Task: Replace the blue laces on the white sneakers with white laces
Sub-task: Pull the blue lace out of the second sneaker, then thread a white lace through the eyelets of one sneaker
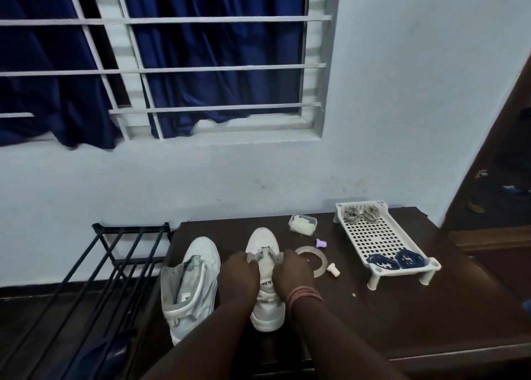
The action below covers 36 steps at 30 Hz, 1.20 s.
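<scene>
Two white sneakers stand on a dark wooden table (402, 308). The left sneaker (191, 285) has no lace that I can see. The right sneaker (265, 244) points away from me, and a pale lace (265, 252) crosses its lowest eyelets. My left hand (238, 273) and my right hand (291, 273) each pinch one side of that lace over the shoe's tongue. A white perforated tray (376, 236) at the right holds two coiled blue laces (396, 260) at its near end and two coiled pale laces (360, 214) at its far end.
A small clear box (303, 223), a tape ring (314, 260), a purple cap (321, 243) and a pink cap (333, 269) lie between the right sneaker and the tray. A black metal rack (115, 267) stands left of the table. Wall and barred window behind.
</scene>
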Each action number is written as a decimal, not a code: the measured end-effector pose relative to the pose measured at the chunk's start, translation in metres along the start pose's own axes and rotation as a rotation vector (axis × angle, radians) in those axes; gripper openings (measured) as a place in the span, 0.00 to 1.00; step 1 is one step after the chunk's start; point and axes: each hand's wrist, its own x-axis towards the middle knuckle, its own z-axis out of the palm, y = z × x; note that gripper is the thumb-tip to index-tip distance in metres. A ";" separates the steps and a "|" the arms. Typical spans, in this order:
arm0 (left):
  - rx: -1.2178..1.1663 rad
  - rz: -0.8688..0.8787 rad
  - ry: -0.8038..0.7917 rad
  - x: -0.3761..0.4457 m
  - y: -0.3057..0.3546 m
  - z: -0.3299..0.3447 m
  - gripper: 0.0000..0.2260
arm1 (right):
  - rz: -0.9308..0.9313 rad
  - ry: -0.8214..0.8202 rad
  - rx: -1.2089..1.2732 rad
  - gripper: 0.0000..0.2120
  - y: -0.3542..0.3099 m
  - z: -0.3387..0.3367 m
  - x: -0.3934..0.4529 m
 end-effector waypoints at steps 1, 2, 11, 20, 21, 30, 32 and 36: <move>-0.003 -0.016 0.016 0.002 0.001 0.000 0.11 | 0.006 0.010 0.001 0.10 -0.002 0.002 0.002; -0.010 -0.031 0.032 0.005 0.002 0.000 0.10 | 0.004 0.014 0.015 0.09 -0.003 0.003 0.005; 0.127 0.016 0.064 0.016 -0.008 -0.020 0.16 | 0.058 0.012 0.148 0.11 -0.015 0.004 0.021; 0.628 -0.113 0.187 -0.006 -0.053 -0.068 0.19 | 0.194 0.052 0.059 0.13 -0.037 0.014 -0.002; 0.647 -0.117 0.155 -0.007 -0.057 -0.066 0.18 | 0.192 0.058 0.044 0.13 -0.040 0.015 -0.003; 0.732 -0.014 0.219 0.060 -0.070 -0.069 0.10 | 0.183 0.085 0.034 0.13 -0.036 0.021 0.019; 0.743 -0.029 0.228 0.076 -0.072 -0.071 0.10 | 0.183 0.090 0.035 0.13 -0.036 0.023 0.024; 0.734 -0.039 0.228 0.089 -0.073 -0.066 0.10 | 0.198 0.091 0.036 0.13 -0.038 0.023 0.031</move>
